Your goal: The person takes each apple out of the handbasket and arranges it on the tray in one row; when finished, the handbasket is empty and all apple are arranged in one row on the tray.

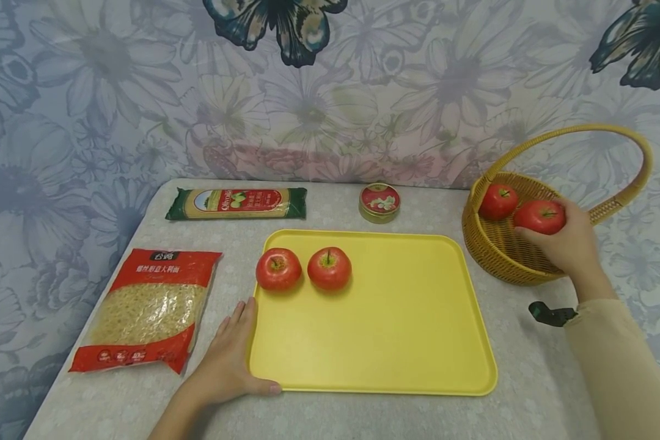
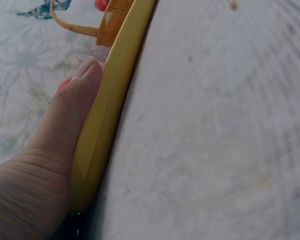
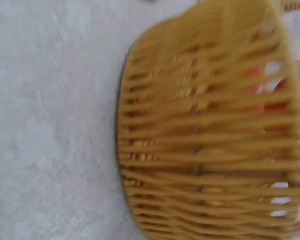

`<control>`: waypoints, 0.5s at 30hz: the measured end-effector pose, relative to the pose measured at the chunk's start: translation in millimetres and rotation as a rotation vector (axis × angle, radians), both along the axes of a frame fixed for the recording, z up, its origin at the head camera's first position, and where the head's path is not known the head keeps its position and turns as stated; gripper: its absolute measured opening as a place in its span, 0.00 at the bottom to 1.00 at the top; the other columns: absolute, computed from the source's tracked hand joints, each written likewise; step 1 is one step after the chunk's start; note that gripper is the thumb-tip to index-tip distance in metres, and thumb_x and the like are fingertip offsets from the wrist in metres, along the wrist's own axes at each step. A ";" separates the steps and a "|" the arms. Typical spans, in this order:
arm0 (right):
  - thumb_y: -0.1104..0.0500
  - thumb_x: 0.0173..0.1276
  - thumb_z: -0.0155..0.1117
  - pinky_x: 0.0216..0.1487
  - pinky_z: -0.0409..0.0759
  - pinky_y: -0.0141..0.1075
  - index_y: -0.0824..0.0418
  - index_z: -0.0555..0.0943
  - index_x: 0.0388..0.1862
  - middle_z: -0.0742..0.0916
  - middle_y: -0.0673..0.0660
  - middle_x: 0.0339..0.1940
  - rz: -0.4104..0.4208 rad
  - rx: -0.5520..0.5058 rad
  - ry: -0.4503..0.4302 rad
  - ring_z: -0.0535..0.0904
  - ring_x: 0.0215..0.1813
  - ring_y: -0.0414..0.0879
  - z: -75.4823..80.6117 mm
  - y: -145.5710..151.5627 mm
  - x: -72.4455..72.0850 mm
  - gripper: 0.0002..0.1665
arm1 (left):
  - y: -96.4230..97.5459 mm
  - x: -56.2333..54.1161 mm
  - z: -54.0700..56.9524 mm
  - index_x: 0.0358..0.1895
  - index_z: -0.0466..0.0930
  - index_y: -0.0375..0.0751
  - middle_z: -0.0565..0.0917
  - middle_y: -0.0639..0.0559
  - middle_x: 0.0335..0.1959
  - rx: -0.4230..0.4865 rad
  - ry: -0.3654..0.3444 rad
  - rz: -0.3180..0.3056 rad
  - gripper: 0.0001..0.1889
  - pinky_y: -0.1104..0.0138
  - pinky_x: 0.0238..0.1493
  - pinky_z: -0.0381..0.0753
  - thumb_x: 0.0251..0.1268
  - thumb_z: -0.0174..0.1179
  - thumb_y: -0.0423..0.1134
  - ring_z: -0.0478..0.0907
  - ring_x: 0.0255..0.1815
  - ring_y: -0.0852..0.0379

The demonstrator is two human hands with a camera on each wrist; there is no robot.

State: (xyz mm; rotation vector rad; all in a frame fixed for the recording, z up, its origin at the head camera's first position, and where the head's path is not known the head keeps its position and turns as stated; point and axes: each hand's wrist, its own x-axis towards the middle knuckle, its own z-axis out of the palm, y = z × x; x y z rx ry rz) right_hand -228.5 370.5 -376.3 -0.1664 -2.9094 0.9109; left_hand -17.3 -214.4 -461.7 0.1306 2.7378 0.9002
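Observation:
My right hand [image 1: 569,241] grips a red apple [image 1: 540,217] over the wicker basket [image 1: 519,272], thumb and fingers around its sides. Another red apple [image 1: 498,201] lies inside, at the basket's left. The basket wall [image 3: 205,140] fills much of the right wrist view and mostly hides the hand there. At the lower left corner of the yellow tray [image 1: 385,318], my left hand [image 1: 225,357] rests with fingers extended along the left rim and thumb at the front edge. Two red apples, a left one [image 1: 278,269] and a right one [image 1: 329,269], sit side by side in the tray's upper left.
A red bag of spiral pasta [image 1: 145,308] lies left of the tray. Behind the tray are a green-ended spaghetti pack [image 1: 239,203] and a round tin [image 1: 379,203]. The basket's tall handle [image 1: 577,129] arches at the right. A patterned cloth wall [image 1: 308,116] borders the table's back.

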 end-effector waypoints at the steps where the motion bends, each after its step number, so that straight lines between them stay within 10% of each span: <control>1: 0.36 0.60 0.69 0.59 0.67 0.72 0.64 0.49 0.80 0.62 0.75 0.74 -0.002 -0.007 0.013 0.62 0.67 0.73 3.0 -3.2 3.5 0.62 | 0.1 0.0 0.2 0.81 0.32 0.44 0.43 0.38 0.82 0.000 0.001 -0.001 0.84 0.37 0.77 0.42 0.18 0.73 0.79 0.37 0.82 0.35; 15: 0.47 0.52 0.81 0.57 0.75 0.58 0.53 0.62 0.76 0.71 0.63 0.67 0.175 -0.054 0.188 0.67 0.65 0.58 38.5 -82.2 51.2 0.56 | 0.5 -0.6 2.0 0.81 0.30 0.45 0.43 0.38 0.82 0.003 -0.005 -0.003 0.85 0.37 0.76 0.42 0.18 0.73 0.79 0.37 0.82 0.35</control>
